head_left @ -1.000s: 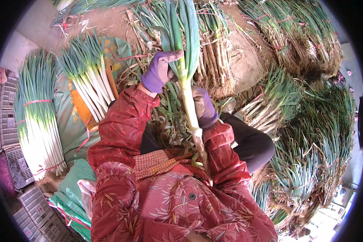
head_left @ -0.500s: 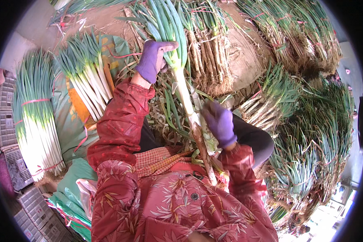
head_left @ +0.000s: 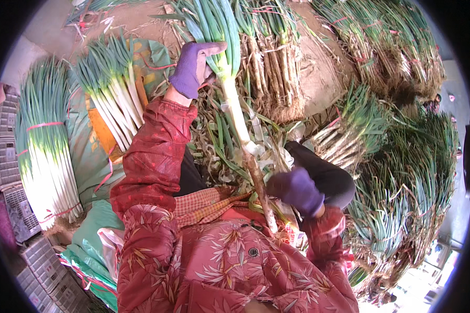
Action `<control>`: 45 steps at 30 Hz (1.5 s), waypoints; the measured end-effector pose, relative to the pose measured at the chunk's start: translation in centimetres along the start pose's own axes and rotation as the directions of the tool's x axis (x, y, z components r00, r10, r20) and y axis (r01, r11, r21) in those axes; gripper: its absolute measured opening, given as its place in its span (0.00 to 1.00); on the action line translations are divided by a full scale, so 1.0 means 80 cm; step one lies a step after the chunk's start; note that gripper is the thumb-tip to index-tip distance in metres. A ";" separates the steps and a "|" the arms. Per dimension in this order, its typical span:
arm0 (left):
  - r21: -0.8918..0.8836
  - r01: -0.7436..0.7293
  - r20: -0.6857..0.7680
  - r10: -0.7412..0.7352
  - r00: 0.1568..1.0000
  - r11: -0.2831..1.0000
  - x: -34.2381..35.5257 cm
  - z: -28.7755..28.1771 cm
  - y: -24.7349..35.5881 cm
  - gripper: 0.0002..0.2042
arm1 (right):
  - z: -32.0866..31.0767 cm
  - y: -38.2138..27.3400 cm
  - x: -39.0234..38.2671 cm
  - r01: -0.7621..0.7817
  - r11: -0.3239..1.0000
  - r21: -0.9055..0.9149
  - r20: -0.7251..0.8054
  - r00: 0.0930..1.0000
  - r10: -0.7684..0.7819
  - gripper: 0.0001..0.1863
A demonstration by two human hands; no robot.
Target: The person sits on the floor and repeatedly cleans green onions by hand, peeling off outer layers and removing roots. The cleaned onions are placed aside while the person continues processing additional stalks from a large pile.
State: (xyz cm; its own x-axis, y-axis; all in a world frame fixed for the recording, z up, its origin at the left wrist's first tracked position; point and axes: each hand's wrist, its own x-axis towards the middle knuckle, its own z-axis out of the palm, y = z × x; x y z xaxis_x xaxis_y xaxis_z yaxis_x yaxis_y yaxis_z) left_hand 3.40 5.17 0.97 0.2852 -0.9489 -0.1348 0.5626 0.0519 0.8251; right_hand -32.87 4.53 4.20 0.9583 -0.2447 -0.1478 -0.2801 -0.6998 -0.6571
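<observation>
My left hand [head_left: 196, 68], in a purple glove, is closed around the green upper part of a long leek [head_left: 234, 107]. The leek slants down toward my lap; its middle is white and bare, while its lower end still wears a brown, dirty outer skin. My right hand [head_left: 297, 190], gloved in purple too, is just right of that brown lower end and smeared by motion, so its fingers cannot be made out. Peeled leaves and skins [head_left: 219, 141] lie heaped beneath the leek, between my legs.
To my left lie a tied bundle of clean leeks [head_left: 49, 151] and a loose pile of peeled leeks [head_left: 115, 99] on green sheeting. Unpeeled bundles [head_left: 271, 68] stand ahead. Large heaps of unpeeled leeks [head_left: 402, 182] fill the right. Grey crates [head_left: 44, 266] are stacked at far left.
My right hand has moved down along the leek toward my lap and slightly right. More of the leek's middle shows bare. My left hand keeps its grip, shifted slightly up and left.
</observation>
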 end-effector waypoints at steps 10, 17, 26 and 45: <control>0.189 -0.226 -0.223 0.266 0.938 0.956 0.014 0.005 -0.028 0.10 | -0.007 -0.043 0.165 0.156 0.781 -0.605 -0.200 0.920 -0.338 0.10; 0.159 -0.126 -0.095 0.143 0.985 0.979 0.005 0.008 -0.016 0.08 | -0.017 -0.025 0.073 -0.142 0.943 0.301 -0.236 0.947 0.218 0.19; -0.039 -0.302 -0.223 0.286 0.932 0.953 0.012 0.019 -0.027 0.07 | -0.025 -0.004 0.196 -0.337 0.881 0.333 -0.150 0.903 0.402 0.14; -0.064 -0.206 -0.251 0.184 0.950 0.976 -0.001 0.011 0.001 0.10 | -0.007 -0.017 0.013 -0.287 0.904 -0.317 -0.329 0.927 0.179 0.08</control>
State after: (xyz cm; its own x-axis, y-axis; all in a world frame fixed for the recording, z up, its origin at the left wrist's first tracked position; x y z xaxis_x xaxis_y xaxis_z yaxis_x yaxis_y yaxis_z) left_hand 2.72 4.94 1.52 0.5692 -0.8143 -0.1135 0.5399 0.2661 0.7986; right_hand -31.56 4.86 5.34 0.8194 -0.5731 -0.0112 -0.5465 -0.7751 -0.3173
